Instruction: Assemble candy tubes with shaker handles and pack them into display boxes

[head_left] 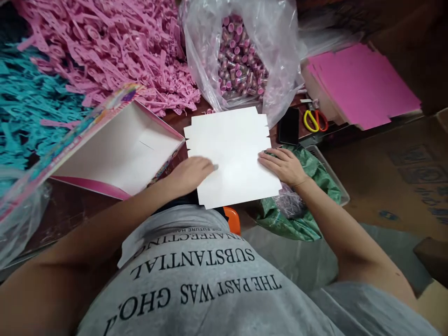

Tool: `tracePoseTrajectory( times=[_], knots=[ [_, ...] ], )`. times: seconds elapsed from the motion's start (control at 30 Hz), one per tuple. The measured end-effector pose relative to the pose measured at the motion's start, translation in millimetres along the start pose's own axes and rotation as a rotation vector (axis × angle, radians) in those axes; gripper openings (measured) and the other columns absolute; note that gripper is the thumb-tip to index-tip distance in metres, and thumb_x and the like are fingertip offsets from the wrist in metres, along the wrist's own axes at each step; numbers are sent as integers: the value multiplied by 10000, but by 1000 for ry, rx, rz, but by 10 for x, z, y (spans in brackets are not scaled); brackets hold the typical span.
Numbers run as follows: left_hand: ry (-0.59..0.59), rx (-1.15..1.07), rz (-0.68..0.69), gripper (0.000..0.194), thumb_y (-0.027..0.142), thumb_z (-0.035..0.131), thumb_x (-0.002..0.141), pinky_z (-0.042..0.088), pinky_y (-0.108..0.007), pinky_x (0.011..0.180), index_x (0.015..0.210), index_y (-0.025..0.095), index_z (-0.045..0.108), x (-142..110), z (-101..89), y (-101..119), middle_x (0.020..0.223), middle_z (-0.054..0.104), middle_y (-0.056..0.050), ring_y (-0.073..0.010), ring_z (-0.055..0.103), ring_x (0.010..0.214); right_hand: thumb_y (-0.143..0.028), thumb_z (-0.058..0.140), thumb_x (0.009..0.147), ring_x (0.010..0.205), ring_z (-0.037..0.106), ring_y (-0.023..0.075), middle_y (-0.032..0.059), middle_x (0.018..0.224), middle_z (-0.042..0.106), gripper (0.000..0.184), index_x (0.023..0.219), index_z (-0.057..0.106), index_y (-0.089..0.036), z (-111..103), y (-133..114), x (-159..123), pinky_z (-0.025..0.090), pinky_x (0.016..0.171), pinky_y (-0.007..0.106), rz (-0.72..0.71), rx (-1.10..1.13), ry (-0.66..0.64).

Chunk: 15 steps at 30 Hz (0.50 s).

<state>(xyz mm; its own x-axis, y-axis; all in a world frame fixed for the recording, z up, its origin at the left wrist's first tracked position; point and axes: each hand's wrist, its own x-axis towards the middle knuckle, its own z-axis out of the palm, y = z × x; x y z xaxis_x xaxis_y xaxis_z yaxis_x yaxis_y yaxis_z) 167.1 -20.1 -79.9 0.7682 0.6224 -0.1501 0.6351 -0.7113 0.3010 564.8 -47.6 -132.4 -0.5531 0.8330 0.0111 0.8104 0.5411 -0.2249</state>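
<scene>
A flat white cardboard box blank (233,151) with notched side edges lies in front of me on the dark table. My left hand (192,172) grips its left edge with fingers curled over the card. On the right edge rests my right hand (284,164), its fingers bent and pressing on the card. An assembled open box (115,149), white inside and colourfully printed outside, stands tilted just left of the blank.
Heaps of pink plastic parts (105,46) and teal parts (24,107) fill the back left. A clear bag of small pink tubes (240,60), a black phone (289,126), scissors (314,119), a stack of pink flat blanks (360,86) and a green bag (308,196) lie right.
</scene>
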Motion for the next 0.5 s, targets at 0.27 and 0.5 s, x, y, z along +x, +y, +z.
tracePoseTrajectory(
  times=[0.27,0.5],
  knots=[
    [75,-205,-4,552,291,716,868,397,-543,1281,1400,159,651,-306,200,-221,1618,547,-185,-369,494,1510,-428,548,1024,972,689,278,53,1068,811,297,1140,786,-294,88,131,128,466,1097,556,85,186,275],
    [489,-479,-598,481,448,721,946,593,-418,1067,1344,189,643,101,322,-229,1241,795,-112,-292,737,1201,-745,610,933,759,580,225,25,765,614,515,865,643,-236,346,-205,399,517,786,391,624,369,606]
  ],
)
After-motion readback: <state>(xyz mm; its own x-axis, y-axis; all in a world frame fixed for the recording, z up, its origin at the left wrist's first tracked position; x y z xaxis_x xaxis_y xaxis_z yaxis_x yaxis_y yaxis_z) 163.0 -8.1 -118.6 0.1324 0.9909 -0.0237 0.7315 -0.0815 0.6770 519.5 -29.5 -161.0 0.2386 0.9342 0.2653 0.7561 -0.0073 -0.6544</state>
